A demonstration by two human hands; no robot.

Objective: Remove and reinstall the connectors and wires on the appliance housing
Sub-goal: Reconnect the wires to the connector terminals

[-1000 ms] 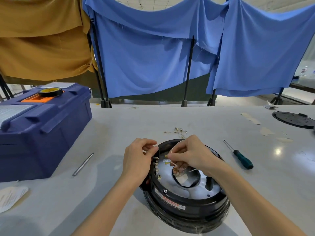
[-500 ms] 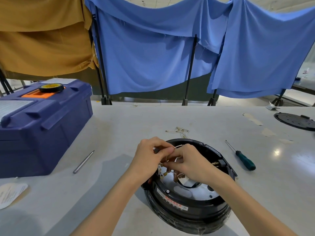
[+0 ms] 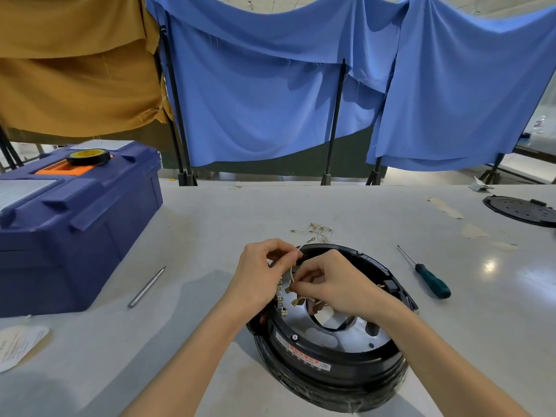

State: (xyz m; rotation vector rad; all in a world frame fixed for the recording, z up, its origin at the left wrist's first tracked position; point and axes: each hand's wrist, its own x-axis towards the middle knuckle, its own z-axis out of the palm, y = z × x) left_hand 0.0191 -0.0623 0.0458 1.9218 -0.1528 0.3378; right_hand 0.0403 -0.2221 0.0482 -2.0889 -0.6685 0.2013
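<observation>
A round black appliance housing (image 3: pixel 331 365) lies open side up on the table in front of me, with a silver inner plate and a row of brass terminals along its left inner rim. My left hand (image 3: pixel 264 275) pinches one end of a thin white wire (image 3: pixel 293 270) above the housing's left rim. My right hand (image 3: pixel 328 284) pinches the same wire lower down, close to a brass connector (image 3: pixel 296 301). A small heap of loose wires with connectors (image 3: pixel 319 229) lies on the table just behind the housing.
A blue toolbox (image 3: pixel 69 230) with a roll of tape (image 3: pixel 88 156) on its lid stands at the left. A metal rod (image 3: pixel 146 286) lies beside it. A green-handled screwdriver (image 3: pixel 430 279) lies right of the housing, a black round cover (image 3: pixel 520 209) at the far right.
Both hands have come together over the housing's left rim, and the white wire is now held up between them. The left hand has risen from the rim.
</observation>
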